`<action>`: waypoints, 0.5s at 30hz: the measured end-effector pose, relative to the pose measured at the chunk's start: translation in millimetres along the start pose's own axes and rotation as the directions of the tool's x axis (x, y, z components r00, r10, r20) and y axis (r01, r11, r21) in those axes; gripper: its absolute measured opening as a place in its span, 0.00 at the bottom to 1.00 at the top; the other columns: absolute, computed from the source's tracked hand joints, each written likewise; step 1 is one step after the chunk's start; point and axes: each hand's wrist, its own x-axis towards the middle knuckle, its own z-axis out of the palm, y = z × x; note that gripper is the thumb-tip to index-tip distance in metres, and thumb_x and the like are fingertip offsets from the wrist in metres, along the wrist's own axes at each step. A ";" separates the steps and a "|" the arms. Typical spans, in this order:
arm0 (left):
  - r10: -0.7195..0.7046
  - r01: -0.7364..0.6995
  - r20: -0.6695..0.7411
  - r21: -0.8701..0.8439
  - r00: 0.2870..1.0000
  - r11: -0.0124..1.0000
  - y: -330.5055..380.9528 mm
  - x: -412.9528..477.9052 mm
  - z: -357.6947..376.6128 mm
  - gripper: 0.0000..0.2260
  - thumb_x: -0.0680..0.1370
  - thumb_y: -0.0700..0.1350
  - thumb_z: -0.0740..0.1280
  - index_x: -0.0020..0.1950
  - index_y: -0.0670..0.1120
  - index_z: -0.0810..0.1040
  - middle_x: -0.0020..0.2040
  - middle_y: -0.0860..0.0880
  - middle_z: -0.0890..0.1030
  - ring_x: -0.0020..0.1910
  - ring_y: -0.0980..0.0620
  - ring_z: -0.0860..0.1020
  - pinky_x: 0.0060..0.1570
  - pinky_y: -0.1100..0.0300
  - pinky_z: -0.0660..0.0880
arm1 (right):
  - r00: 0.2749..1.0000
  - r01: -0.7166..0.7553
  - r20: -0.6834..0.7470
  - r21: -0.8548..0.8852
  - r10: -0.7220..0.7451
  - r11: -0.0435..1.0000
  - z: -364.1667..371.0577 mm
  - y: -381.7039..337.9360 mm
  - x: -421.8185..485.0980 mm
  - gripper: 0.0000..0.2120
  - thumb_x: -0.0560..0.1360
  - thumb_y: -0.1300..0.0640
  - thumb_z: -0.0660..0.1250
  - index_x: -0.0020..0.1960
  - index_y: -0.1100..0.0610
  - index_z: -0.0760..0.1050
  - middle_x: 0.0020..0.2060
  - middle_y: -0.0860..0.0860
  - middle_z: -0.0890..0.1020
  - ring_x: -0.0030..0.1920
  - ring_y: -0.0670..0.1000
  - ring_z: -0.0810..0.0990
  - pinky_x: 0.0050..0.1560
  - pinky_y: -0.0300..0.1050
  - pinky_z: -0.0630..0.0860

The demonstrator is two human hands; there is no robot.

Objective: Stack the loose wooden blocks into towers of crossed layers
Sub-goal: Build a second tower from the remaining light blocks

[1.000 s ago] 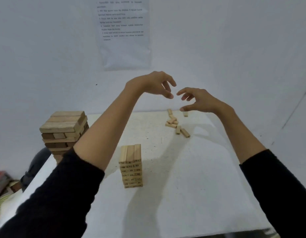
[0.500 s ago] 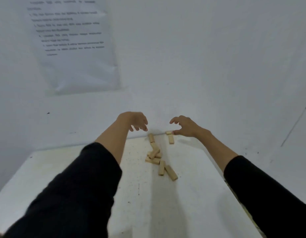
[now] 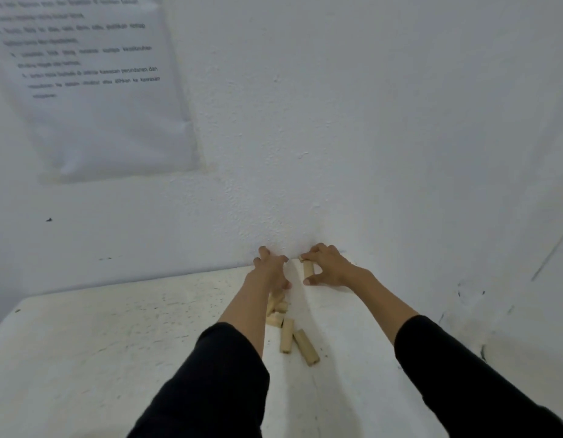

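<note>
Several loose wooden blocks (image 3: 285, 335) lie scattered on the white table (image 3: 115, 343) near its far edge by the wall. My right hand (image 3: 329, 268) pinches one wooden block (image 3: 308, 269) lengthwise, fingertips on its far end and thumb on its near end, with the block lying on the table. My left hand (image 3: 270, 270) reaches down over the far end of the pile, fingers spread toward the wall. It covers whatever lies under it, so its hold is hidden. More blocks (image 3: 275, 306) show just under its wrist. No tower is in view.
The white wall (image 3: 337, 153) rises right behind the hands, and a printed sheet (image 3: 90, 90) hangs on it at upper left. The table's right edge (image 3: 378, 358) runs under my right forearm. My black sleeves fill the lower part of the view.
The view swung away from the two towers toward the far corner. Both hands dropped from mid-air onto the loose blocks; the right closed round one block, and the left now covers another.
</note>
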 end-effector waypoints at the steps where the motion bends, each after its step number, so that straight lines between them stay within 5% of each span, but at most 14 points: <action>1: 0.002 -0.002 -0.021 -0.003 1.000 1.000 -0.3 -1.0 4.6 0.27 0.77 0.46 0.66 0.74 0.46 0.60 0.72 0.40 0.52 0.70 0.41 0.58 0.68 0.49 0.61 | 1.000 0.003 -0.006 -0.003 -0.003 1.000 0.2 0.5 -1.1 0.31 0.73 0.50 0.69 0.73 0.55 0.63 0.69 0.56 0.63 0.67 0.59 0.61 0.67 0.49 0.60; 10: -0.008 -0.062 -0.337 -0.196 0.942 0.979 -10.1 -15.6 28.3 0.14 0.75 0.35 0.67 0.61 0.38 0.76 0.63 0.43 0.71 0.60 0.48 0.72 0.51 0.68 0.65 | 0.998 0.047 0.024 0.145 -0.051 0.988 -2.6 -5.6 -21.1 0.28 0.67 0.53 0.76 0.63 0.55 0.71 0.61 0.53 0.68 0.62 0.53 0.68 0.61 0.43 0.67; 15: -0.119 -0.039 -0.391 -0.374 0.913 0.927 -7.8 -26.9 30.1 0.05 0.74 0.34 0.67 0.46 0.37 0.82 0.50 0.42 0.81 0.44 0.50 0.78 0.44 0.62 0.73 | 0.983 0.026 0.173 0.151 -0.052 0.988 -9.4 -16.4 -40.2 0.29 0.64 0.51 0.78 0.61 0.52 0.72 0.58 0.51 0.67 0.59 0.50 0.68 0.61 0.44 0.68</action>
